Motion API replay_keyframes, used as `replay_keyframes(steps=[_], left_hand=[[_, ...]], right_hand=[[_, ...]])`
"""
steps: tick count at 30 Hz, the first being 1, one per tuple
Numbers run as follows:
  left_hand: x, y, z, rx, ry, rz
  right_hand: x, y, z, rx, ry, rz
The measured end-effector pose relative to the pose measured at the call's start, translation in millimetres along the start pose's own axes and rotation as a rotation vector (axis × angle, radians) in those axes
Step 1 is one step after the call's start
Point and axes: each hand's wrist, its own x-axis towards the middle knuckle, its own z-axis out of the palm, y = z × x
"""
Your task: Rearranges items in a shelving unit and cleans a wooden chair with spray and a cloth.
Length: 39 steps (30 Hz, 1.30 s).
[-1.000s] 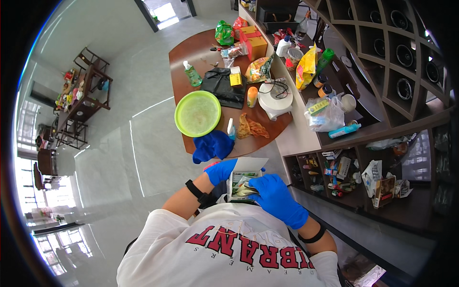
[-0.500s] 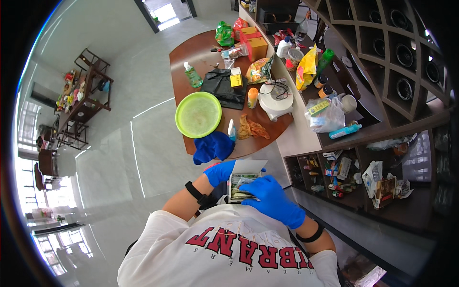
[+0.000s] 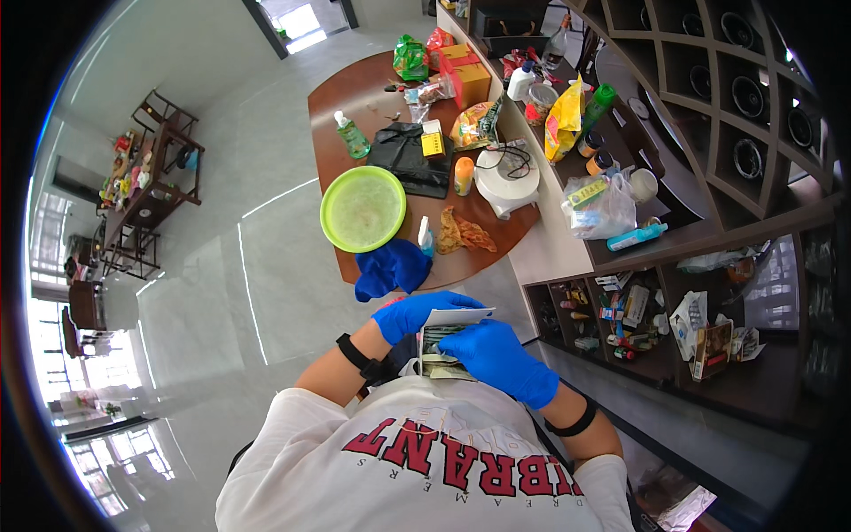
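Close to my chest is a small open white box (image 3: 456,316) with its flap raised. Flat greenish and pale paper-like pieces (image 3: 434,339) lie stacked inside; their kind is unclear. My left hand (image 3: 411,316), in a blue glove, grips the box from its far left side, its fingertips hidden behind the flap. Over the right part of the box, my blue-gloved right hand (image 3: 503,359) has its fingers bent down among the pieces. Whatever its fingertips pinch is hidden.
On the brown table (image 3: 332,115) ahead stand a lime-green basin (image 3: 363,208), a blue cloth (image 3: 390,269), a spray bottle (image 3: 425,236), a black bag (image 3: 412,164) and a white round appliance (image 3: 507,184). Cluttered shelves (image 3: 612,355) are on the right.
My right hand has shifted slightly left, its fingers bending further into the box. My left hand now shows more around the box's far side, and the raised flap has tipped lower.
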Motion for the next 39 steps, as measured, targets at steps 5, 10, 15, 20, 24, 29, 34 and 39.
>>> replay_keyframes(steps=[5, 10, 15, 20, 24, 29, 34, 39], left_hand=[[-16, 20, 6, -0.233, -0.01, 0.021], [-20, 17, 6, -0.36, 0.002, 0.009], [6, 0, 3, -0.092, 0.117, -0.146], [-3, 2, 7, -0.603, 0.171, -0.124], [-10, 22, 20, -0.533, 0.209, -0.028], [1, 30, 21, -0.43, 0.12, -0.001], [5, 42, 35, -0.535, 0.241, -0.068], [12, 54, 41, -0.27, 0.354, 0.057]], right_hand=[[5, -2, -21, 0.412, 0.044, -0.03], [8, -3, -3, 0.156, 0.061, -0.086], [11, 1, 25, 0.079, 0.142, 0.033], [-6, 5, -1, 0.182, 0.477, -0.22], [-22, 18, 4, 0.718, 0.61, 0.198], [-24, 37, 33, 0.831, 0.312, 0.28], [-18, 60, 56, 0.791, 0.297, 0.404], [-19, 88, 83, 1.3, 0.554, 0.255]])
